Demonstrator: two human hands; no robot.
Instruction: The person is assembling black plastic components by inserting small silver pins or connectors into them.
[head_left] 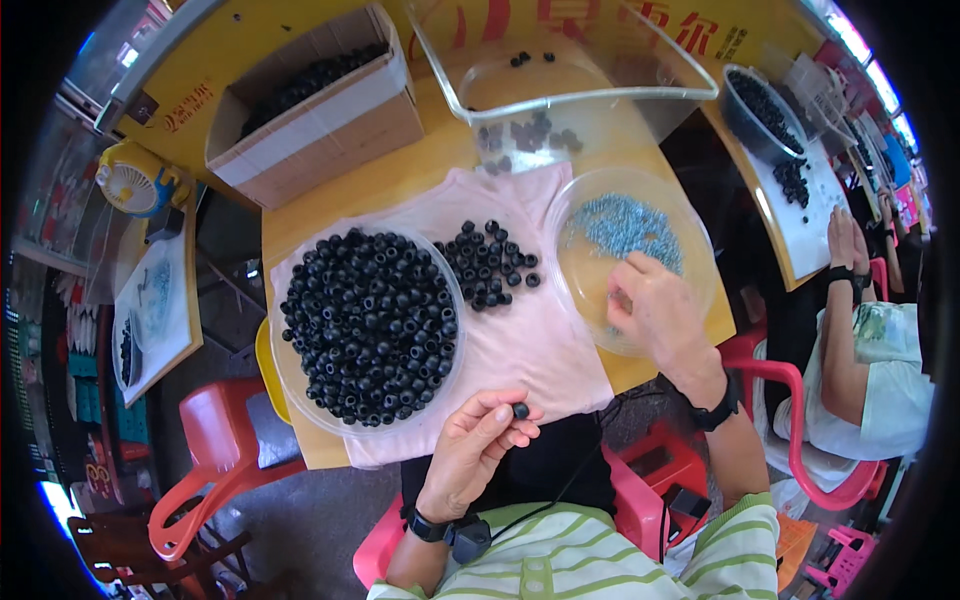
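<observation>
My left hand [477,447] is just over the near edge of the pink cloth, pinching a small black knob-like part [520,411] between thumb and fingers. My right hand [660,312] reaches into a round clear tub [578,318] of small silvery-blue metal pieces [622,224], perhaps screws. Its fingers are drawn together low in the tub, and whatever they hold is hidden. Left of centre, a large round clear tub [286,385] is heaped with black parts [370,325], several showing a round hole. Beside it, a loose pile of the same parts [487,262] lies on the pink cloth [525,345].
A cardboard box [320,140] with black parts stands at the table's far left. Behind the cloth sits a clear rectangular bin [590,97] with a few parts. At right, another person [850,370] works at a neighbouring table [765,195]. A red chair [225,440] stands left.
</observation>
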